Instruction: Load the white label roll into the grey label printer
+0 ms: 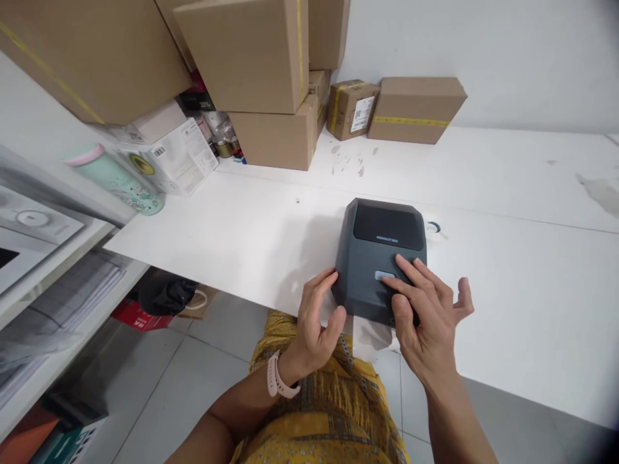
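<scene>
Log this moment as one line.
left hand: at left side of dark device; right hand: fingertip at pale button; device: on white table

The tabletop (522,290) leaves a wide lane right of the device (366,263) (a small ring (436,226) lies just beside it) and another leftward, toward the bottle (120,182); boxes (271,140) block the back left.

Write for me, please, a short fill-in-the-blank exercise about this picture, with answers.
1. The dark device stands on a ____ table.
2. The right hand is over the device's top, while the ____ hand is at its side.
3. The wide cardboard box by the wall bears a strip of ____ tape.

Missing words: white; left; yellow.
</scene>
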`<state>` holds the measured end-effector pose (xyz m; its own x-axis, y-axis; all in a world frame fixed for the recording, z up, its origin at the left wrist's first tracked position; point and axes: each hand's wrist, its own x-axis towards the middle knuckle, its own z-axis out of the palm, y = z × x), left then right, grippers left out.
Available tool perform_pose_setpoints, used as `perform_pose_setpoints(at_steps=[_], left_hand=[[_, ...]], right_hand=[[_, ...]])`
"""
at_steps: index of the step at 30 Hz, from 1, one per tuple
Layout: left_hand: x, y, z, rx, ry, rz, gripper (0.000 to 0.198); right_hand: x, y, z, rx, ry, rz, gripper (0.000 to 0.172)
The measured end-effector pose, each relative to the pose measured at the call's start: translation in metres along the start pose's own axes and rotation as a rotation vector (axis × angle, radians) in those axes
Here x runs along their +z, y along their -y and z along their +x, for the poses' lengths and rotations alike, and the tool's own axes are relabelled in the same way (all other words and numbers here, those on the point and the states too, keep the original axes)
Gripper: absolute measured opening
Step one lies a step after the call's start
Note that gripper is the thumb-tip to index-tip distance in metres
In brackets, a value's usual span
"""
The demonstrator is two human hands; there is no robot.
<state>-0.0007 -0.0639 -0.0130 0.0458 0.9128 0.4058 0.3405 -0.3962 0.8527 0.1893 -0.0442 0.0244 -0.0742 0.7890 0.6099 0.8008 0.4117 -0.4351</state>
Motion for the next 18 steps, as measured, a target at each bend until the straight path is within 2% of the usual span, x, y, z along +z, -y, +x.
perform_pose_setpoints(at_steps=[6,18], left_hand=[[0.001,-0.002,0.001,-0.018,-0.006,-0.043,0.050],[0.002,-0.003,-0.003,0.014,0.033,-0.033,0.062]], right_hand=[[-0.005,0.001,0.011,-0.088,-0.011,-0.139,0.020],[0.003,-0.004,-0.003,-0.047,-0.025,-0.045,0.023]])
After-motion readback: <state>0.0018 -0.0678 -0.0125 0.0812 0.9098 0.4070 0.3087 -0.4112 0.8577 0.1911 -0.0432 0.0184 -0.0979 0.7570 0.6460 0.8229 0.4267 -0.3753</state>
